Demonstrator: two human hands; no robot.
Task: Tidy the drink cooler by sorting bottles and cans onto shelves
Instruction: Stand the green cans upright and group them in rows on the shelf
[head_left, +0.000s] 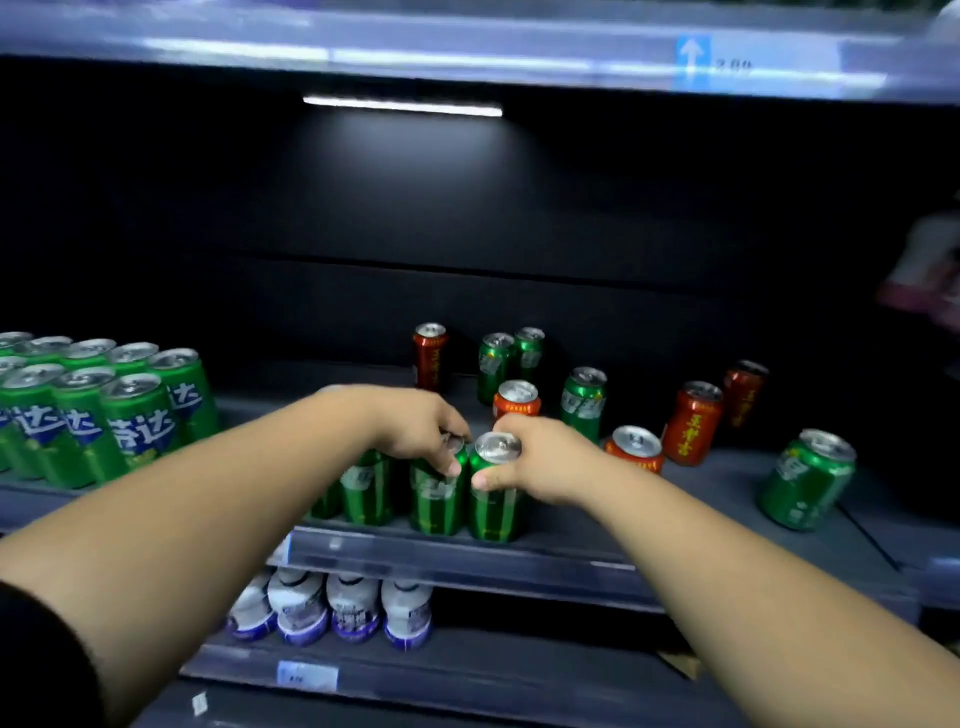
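While the left hand and right hand each clasp a green can at the shelf front, right of a neat green block, the scattered red cans and green ones behind look unsorted.

dark middle shelf is carrying upright drink cans: a packed block of green cans is standing at its left end; a short row of green cans is lining the front edge near the centre; loose green cans, red cans and orange cans are standing apart across the right half, with a lone green can sitting nearest the right end. the lower shelf is holding a row of white bottles, touching side by side, beneath that front row.
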